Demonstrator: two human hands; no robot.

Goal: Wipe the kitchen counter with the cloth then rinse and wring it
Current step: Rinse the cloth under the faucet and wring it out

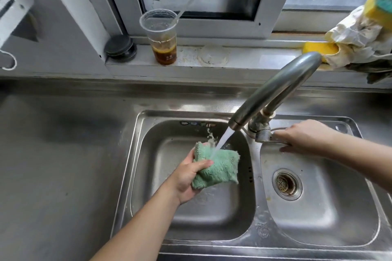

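The left hand (186, 178) grips the green cloth (218, 167) under the running tap (273, 89), over the left sink (148, 176) basin. The right hand (305, 135) curls round the tap handle (267, 136). Rinsing looks underway; wringing remains.

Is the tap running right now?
On: a stream of water pours from the faucet spout onto the green cloth.

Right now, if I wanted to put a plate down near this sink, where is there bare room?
The steel counter left of the left basin is bare. So is the sill stretch between the plastic cup and the yellow sponge. The right basin holds only its drain. Crowded: under the faucet, where the left hand holds the green cloth, and the sill's right end.
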